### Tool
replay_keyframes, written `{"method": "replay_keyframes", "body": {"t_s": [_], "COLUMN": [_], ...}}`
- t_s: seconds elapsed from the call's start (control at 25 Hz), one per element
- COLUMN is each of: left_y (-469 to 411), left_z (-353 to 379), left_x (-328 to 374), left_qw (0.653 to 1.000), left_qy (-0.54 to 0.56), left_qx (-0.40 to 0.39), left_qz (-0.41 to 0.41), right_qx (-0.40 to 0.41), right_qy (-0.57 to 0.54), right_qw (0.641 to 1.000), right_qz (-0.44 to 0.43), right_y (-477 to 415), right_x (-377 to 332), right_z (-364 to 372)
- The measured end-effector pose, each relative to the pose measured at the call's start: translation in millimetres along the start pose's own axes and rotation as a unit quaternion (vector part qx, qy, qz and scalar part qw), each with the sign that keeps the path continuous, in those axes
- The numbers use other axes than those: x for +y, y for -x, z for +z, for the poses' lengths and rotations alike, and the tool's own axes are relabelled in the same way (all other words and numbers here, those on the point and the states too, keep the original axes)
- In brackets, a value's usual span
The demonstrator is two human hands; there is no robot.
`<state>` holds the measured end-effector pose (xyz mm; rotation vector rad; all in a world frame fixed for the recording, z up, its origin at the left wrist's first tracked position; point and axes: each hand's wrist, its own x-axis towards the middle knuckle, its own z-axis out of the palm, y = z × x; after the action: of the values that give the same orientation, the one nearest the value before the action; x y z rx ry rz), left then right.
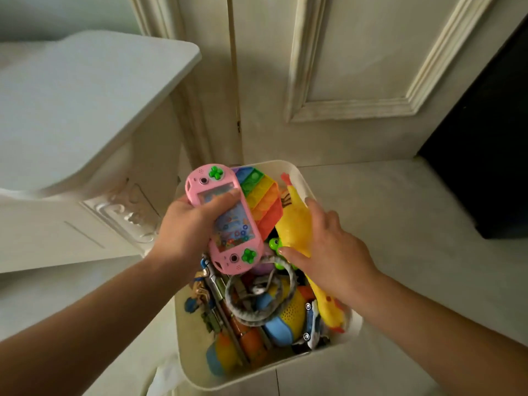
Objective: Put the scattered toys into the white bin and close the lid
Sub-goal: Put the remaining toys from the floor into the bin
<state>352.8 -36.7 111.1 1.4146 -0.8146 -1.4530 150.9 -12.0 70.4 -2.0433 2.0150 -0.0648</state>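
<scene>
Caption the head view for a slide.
Left hand holds pink handheld game over full white bin; right hand presses yellow rubber chicken.

Pale tiled floor (400, 224) w/ white bin (300, 178) on it; dark unit (491, 155), prob. cabinet, at right.

We look down at a pale floor (400, 212), smooth and faintly marbled, with a thin seam line running through it near the bottom of the view. Ahead of us stands a cream panelled door (357, 67), its raised moulding worn and chipped along the edges. On our left is a white cabinet (85, 110) with a broad, rounded top and a carved scroll ornament (128, 207) on its side. At the far right we see a dark, black object (491, 144) resting on the floor. The light is soft and dim.
</scene>
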Motion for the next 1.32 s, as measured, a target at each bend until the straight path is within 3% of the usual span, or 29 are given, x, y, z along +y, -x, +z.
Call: {"method": "replay_keyframes", "body": {"t_s": [0.08,0.2,0.36,0.44,0.52,0.64,0.68,0.76,0.84,1.04,1.16,1.2,1.24,1.28,1.32], "left_y": [12,27,23,17,12,11,11,9,5,0,5,6,6,5,5], "left_z": [-5,-11,-4,0,-3,-11,-13,-16,-21,-42,-47,-48,-50,-51,-52], "left_x": [0,-8,-26,-32,-37,-40,-40,-38,-35,-38,-43,-44,-45,-45,-45], "left_qw": [0.997,0.982,0.991,0.997,0.998,0.996,0.994,0.992,0.993,0.993,0.991,0.992,0.992,0.993,0.993], "left_qy": [-0.075,-0.173,-0.114,-0.048,0.001,0.006,0.005,0.017,0.019,-0.008,-0.022,-0.023,-0.024,-0.026,-0.032], "left_qx": [-0.023,-0.050,-0.037,-0.029,-0.026,-0.056,-0.072,-0.094,-0.089,-0.032,-0.032,-0.025,-0.015,-0.010,-0.011], "left_qz": [-0.016,-0.058,-0.065,-0.056,-0.056,-0.074,-0.078,-0.078,-0.072,-0.111,-0.129,-0.125,-0.121,-0.117,-0.114], "right_qx": [0.015,0.081,0.022,0.036,0.100,0.125,0.086,-0.038,-0.100,-0.023,-0.087,-0.104,-0.102,-0.069,-0.003], "right_qy": [0.099,0.128,0.131,0.123,0.065,-0.147,-0.255,-0.454,-0.518,-0.616,-0.674,-0.659,-0.587,-0.430,-0.239], "right_qw": [0.994,0.986,0.988,0.989,0.990,0.976,0.958,0.890,0.849,0.776,0.715,0.726,0.789,0.894,0.971], "right_qz": [-0.040,-0.075,-0.073,-0.069,-0.076,-0.101,-0.097,-0.032,0.039,0.132,0.164,0.168,0.150,0.102,0.034], "right_y": [13,25,16,11,8,6,2,-11,-27,-78,-108,-114,-119,-122,-122], "right_x": [-1,5,13,13,11,-5,-15,-32,-40,-45,-66,-74,-80,-84,-84], "right_z": [15,44,58,50,37,10,3,0,5,0,5,9,14,18,24]}}
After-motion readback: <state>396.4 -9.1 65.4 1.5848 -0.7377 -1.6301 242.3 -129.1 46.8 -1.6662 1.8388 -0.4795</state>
